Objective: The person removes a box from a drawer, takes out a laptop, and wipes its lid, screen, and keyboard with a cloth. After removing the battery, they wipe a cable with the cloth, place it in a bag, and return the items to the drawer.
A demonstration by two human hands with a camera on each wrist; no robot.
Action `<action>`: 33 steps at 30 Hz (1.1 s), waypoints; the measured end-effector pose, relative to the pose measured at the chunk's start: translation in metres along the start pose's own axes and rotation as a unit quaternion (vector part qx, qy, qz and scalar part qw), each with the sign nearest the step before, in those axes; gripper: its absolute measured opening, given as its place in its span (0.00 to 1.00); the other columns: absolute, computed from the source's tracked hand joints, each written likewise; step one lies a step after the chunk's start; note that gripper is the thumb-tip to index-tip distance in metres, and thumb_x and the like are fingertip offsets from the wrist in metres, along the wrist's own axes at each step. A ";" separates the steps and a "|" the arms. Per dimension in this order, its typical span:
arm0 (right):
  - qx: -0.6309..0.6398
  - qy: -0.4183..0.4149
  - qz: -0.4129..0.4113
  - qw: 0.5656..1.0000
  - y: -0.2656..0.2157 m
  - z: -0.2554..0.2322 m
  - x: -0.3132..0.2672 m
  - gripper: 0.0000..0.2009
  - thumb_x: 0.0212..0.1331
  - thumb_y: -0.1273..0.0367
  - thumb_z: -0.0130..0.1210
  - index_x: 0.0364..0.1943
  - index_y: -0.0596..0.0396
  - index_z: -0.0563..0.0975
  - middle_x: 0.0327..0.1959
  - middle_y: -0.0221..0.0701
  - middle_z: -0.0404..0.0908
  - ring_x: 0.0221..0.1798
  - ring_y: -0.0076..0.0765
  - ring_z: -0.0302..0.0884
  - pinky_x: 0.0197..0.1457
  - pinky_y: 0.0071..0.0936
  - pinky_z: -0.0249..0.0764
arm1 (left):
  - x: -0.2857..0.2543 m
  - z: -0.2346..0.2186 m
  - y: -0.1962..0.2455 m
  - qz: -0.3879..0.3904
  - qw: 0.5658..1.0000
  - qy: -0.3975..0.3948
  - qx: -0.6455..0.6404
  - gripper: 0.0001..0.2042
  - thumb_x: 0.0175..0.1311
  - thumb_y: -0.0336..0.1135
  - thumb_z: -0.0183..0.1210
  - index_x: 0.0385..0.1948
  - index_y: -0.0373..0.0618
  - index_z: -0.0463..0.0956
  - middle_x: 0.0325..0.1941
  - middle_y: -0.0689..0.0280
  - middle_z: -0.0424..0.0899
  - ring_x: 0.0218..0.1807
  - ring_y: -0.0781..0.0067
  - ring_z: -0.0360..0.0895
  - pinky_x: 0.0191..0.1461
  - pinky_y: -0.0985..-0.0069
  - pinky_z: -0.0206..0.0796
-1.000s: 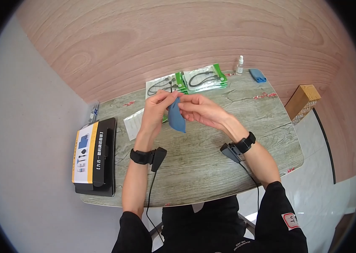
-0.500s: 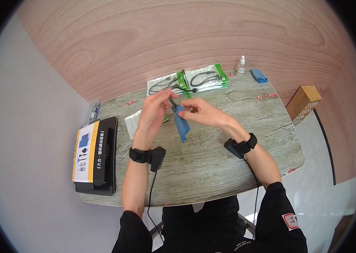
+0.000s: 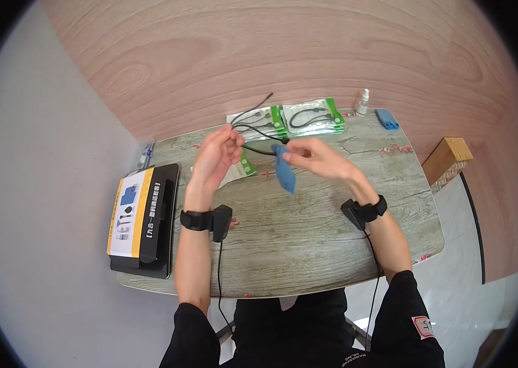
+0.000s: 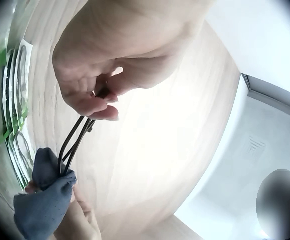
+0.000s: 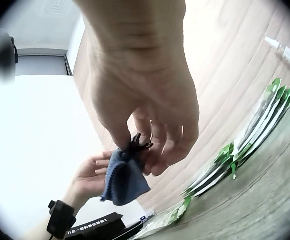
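Over the table my left hand (image 3: pixel 215 156) pinches a thin black cable (image 3: pixel 258 150) between thumb and fingertips. The cable runs in loops from there, one end sticking up toward the back. To the right, my right hand (image 3: pixel 320 158) pinches a blue cloth (image 3: pixel 284 172) around the cable near its other end. The cloth hangs down in a loose fold below the fingers. In the left wrist view, cable strands (image 4: pixel 66 137) stretch from the fingertips down to the cloth (image 4: pixel 45 210). A dark cable end pokes out between the right thumb and fingers in the right wrist view.
Stacked green-and-clear packs of cables (image 3: pixel 314 116) lie at the table's back. Behind them to the right are a small white-capped bottle (image 3: pixel 363 103) and a folded blue cloth (image 3: pixel 386 119). An opened packet (image 3: pixel 234 175) lies near my left hand; a black box (image 3: pixel 136 214) is far left.
My hands have moved apart, the right one going rightward with the blue cloth. More of the black cable now shows between them. The head view has shifted slightly.
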State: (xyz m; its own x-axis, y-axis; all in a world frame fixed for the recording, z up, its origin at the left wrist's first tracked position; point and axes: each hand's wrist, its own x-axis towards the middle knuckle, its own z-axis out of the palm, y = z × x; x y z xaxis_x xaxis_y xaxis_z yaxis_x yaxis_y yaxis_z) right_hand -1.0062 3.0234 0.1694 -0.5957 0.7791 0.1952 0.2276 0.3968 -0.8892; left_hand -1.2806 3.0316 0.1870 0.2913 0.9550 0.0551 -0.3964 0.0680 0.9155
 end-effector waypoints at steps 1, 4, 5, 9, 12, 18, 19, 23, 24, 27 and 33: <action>-0.006 0.022 0.002 1.000 0.000 -0.002 0.000 0.15 0.71 0.61 0.58 0.43 0.63 0.82 0.30 0.26 0.82 0.35 0.19 0.74 0.42 0.26 0.74 | 0.000 0.002 -0.001 -0.001 1.000 0.006 0.005 0.12 0.79 0.42 0.50 0.33 0.49 0.71 0.31 0.70 0.75 0.25 0.82 0.62 0.30 0.82 0.57; -0.011 0.070 0.009 0.997 -0.001 -0.003 -0.001 0.15 0.69 0.63 0.60 0.44 0.64 0.85 0.32 0.27 0.84 0.37 0.20 0.77 0.45 0.24 0.75 | 0.006 0.006 -0.007 0.003 0.999 0.021 0.041 0.14 0.79 0.43 0.49 0.30 0.50 0.68 0.26 0.72 0.70 0.23 0.82 0.61 0.27 0.82 0.54; -0.012 0.082 0.017 0.996 0.000 -0.002 -0.001 0.15 0.69 0.63 0.60 0.43 0.65 0.84 0.31 0.27 0.84 0.36 0.20 0.76 0.44 0.24 0.75 | 0.006 0.010 -0.008 0.005 0.998 0.027 0.056 0.14 0.79 0.42 0.49 0.29 0.50 0.66 0.24 0.73 0.69 0.23 0.82 0.61 0.26 0.82 0.53; -0.016 0.132 0.023 0.991 0.017 -0.003 0.004 0.13 0.67 0.66 0.59 0.41 0.66 0.84 0.29 0.24 0.82 0.34 0.18 0.75 0.40 0.23 0.73 | 0.005 0.016 -0.012 0.002 0.990 0.081 0.116 0.19 0.79 0.46 0.50 0.23 0.51 0.64 0.20 0.76 0.63 0.18 0.87 0.54 0.21 0.82 0.45; -0.029 0.186 0.008 0.982 0.023 -0.020 0.002 0.12 0.65 0.68 0.58 0.41 0.66 0.84 0.27 0.25 0.81 0.32 0.17 0.73 0.37 0.22 0.71 | 0.008 0.006 -0.011 0.055 0.969 0.152 0.189 0.22 0.75 0.49 0.55 0.17 0.52 0.65 0.18 0.79 0.61 0.18 0.89 0.51 0.20 0.81 0.42; -0.335 0.076 0.134 0.929 0.023 -0.067 -0.028 0.13 0.61 0.69 0.56 0.42 0.65 0.84 0.30 0.43 0.85 0.36 0.37 0.84 0.42 0.32 0.77 | 0.010 -0.014 -0.007 0.094 0.949 0.198 0.227 0.18 0.67 0.43 0.61 0.17 0.50 0.69 0.17 0.81 0.61 0.18 0.91 0.51 0.20 0.81 0.41; -0.368 0.065 0.148 0.915 0.026 -0.067 -0.031 0.13 0.61 0.69 0.56 0.43 0.64 0.84 0.31 0.47 0.85 0.37 0.43 0.86 0.43 0.35 0.78 | 0.009 -0.014 -0.006 0.090 0.951 0.196 0.221 0.17 0.66 0.41 0.62 0.17 0.49 0.70 0.17 0.81 0.62 0.19 0.91 0.52 0.20 0.81 0.41; -0.398 0.112 0.085 0.907 0.026 -0.052 -0.025 0.18 0.70 0.62 0.53 0.53 0.62 0.81 0.47 0.50 0.86 0.50 0.49 0.85 0.54 0.38 0.78 | 0.009 -0.013 -0.005 0.051 0.970 0.126 0.201 0.16 0.67 0.39 0.61 0.18 0.51 0.69 0.18 0.81 0.61 0.19 0.90 0.52 0.21 0.82 0.41; -0.326 0.108 0.055 0.937 0.021 -0.044 -0.019 0.20 0.72 0.60 0.51 0.55 0.63 0.80 0.48 0.48 0.86 0.50 0.48 0.85 0.55 0.39 0.77 | 0.008 -0.010 -0.004 0.035 0.977 0.096 0.185 0.16 0.68 0.39 0.60 0.19 0.51 0.68 0.18 0.81 0.61 0.19 0.90 0.52 0.21 0.82 0.42; -0.138 0.089 -0.015 0.986 0.000 -0.006 -0.001 0.24 0.78 0.55 0.43 0.57 0.66 0.77 0.49 0.44 0.86 0.50 0.42 0.84 0.56 0.38 0.77 | 0.002 -0.001 0.000 0.006 0.993 0.027 0.114 0.15 0.71 0.38 0.58 0.21 0.52 0.67 0.19 0.80 0.61 0.19 0.89 0.53 0.21 0.82 0.44; 0.074 0.039 0.081 0.993 -0.007 0.026 0.007 0.24 0.80 0.55 0.41 0.48 0.65 0.78 0.33 0.31 0.82 0.35 0.25 0.79 0.41 0.25 0.77 | 0.008 -0.003 -0.008 -0.020 0.998 0.033 0.056 0.16 0.75 0.41 0.54 0.23 0.50 0.68 0.19 0.77 0.66 0.19 0.85 0.60 0.22 0.81 0.51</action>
State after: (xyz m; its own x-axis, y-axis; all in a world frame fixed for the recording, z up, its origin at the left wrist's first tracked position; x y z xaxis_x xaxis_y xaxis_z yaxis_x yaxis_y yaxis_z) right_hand -1.0318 3.0132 0.1660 -0.4978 0.8644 0.0714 0.1962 0.1924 -0.9615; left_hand -1.2780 3.0396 0.1785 0.2455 0.9694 -0.0062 -0.2850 0.0783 0.9553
